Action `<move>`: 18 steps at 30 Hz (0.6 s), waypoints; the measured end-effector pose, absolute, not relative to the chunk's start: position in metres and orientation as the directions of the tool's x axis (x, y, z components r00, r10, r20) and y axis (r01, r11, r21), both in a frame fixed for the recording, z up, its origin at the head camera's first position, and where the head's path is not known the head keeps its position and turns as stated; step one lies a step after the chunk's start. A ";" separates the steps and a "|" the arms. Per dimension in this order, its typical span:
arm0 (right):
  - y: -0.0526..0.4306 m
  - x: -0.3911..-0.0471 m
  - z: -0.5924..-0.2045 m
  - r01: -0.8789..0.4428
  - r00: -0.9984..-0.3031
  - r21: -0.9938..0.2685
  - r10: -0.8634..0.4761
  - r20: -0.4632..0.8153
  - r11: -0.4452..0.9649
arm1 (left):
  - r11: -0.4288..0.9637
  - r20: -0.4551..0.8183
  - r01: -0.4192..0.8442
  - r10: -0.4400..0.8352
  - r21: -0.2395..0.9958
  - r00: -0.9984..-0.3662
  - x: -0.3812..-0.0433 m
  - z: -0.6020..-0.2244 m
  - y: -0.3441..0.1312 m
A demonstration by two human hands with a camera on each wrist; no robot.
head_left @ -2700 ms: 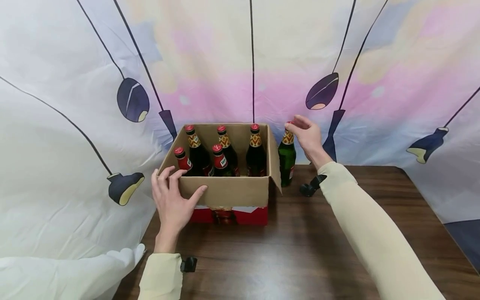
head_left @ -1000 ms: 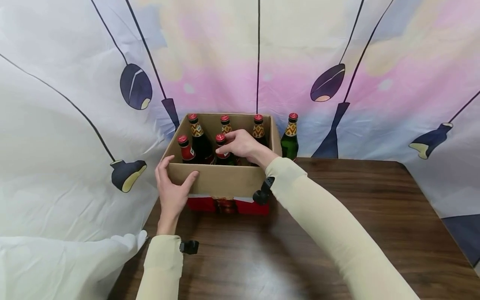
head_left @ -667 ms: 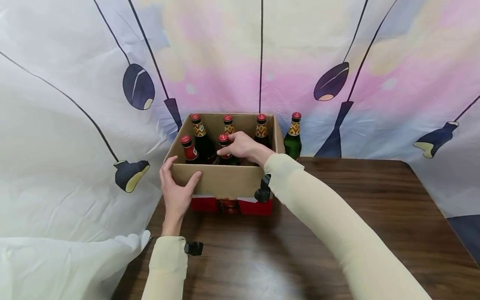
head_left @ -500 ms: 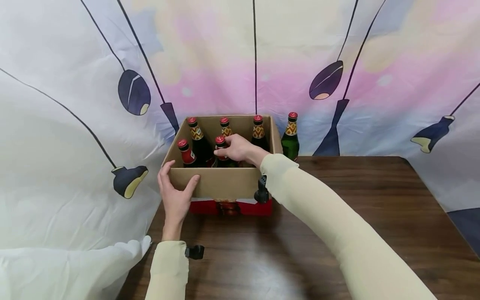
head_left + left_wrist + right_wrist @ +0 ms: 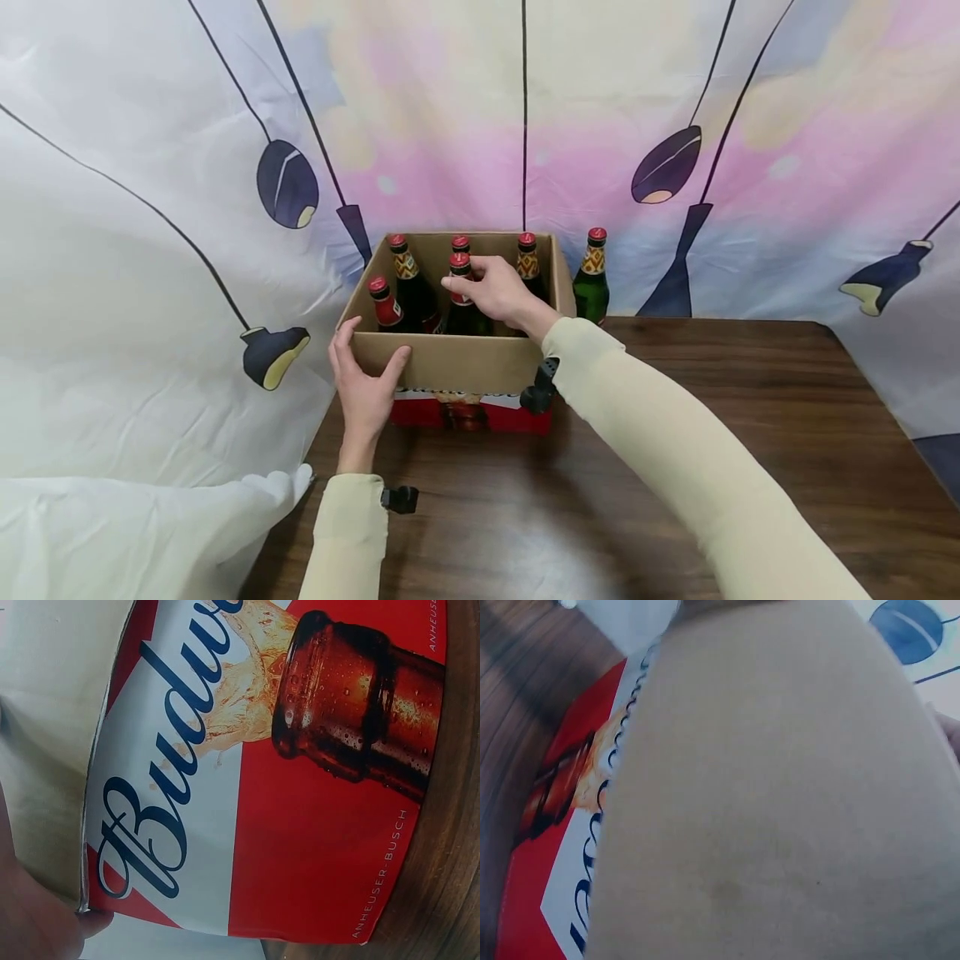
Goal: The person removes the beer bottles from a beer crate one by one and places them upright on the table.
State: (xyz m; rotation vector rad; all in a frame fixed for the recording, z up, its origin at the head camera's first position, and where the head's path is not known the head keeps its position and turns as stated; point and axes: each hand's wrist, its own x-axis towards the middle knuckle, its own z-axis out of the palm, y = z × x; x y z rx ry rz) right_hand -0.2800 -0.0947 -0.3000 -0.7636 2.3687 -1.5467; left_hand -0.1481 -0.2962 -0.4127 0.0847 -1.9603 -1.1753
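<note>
Red-and-white Budweiser carton [image 5: 487, 365] stands on the wooden table [image 5: 720, 400], its left hand [image 5: 363, 396] gripping the folded front flap's left end, fingers spread from thumb, presumably steadying it. Inside, the right hand [image 5: 502, 292] pinches the front-middle beer bottle [image 5: 465, 317] by its neck between thumb and fingers, likely because the packed bodies sit below reach. Compared with half a second ago, that bottle stands higher; its front-left neighbour [image 5: 387, 310] has stayed down.
</note>
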 end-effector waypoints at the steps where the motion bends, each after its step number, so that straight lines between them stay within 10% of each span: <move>1: -0.094 -0.279 -0.298 -0.309 -0.842 -0.905 -0.526 0.118 0.292 | 0.560 0.613 0.332 -0.443 0.759 -0.654 -0.148 -0.413 -0.296; 18: -0.059 -0.276 -0.234 -0.318 -0.806 -0.932 -0.567 0.168 0.175 | 0.541 0.604 0.331 -0.470 0.773 -0.644 -0.145 -0.407 -0.287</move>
